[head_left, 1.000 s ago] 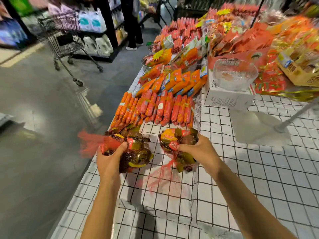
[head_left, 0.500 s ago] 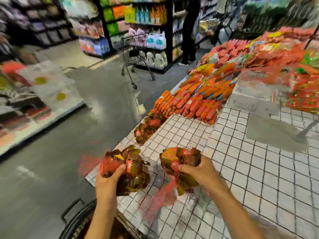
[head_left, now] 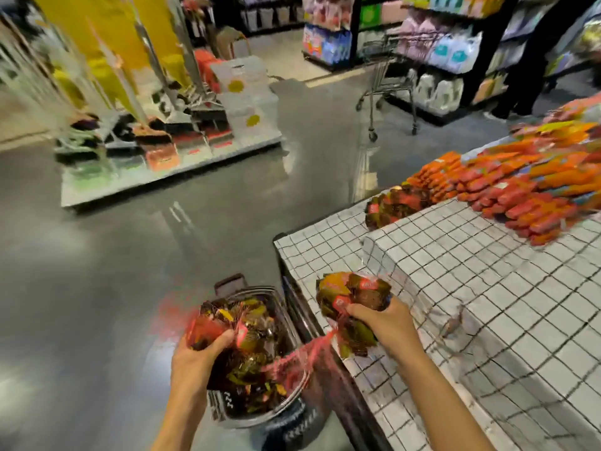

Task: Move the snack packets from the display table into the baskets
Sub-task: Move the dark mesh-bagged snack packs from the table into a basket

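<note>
Your left hand [head_left: 198, 356] has its grip curled round a red net bag of snack packets [head_left: 224, 327], lower centre, over the packet-filled wire basket [head_left: 247, 292] on the floor. Your right hand [head_left: 385, 323] grips a second net bag [head_left: 351, 294] at the edge of the checked counter [head_left: 487, 304]. Orange sausage packs [head_left: 520, 193] lie at the right.

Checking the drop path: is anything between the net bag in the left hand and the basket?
Nothing visible blocks it. The left hand holds its net bag over the open basket, which already holds similar packets. The right hand holds a second net bag over the table edge, beside the basket.
</note>
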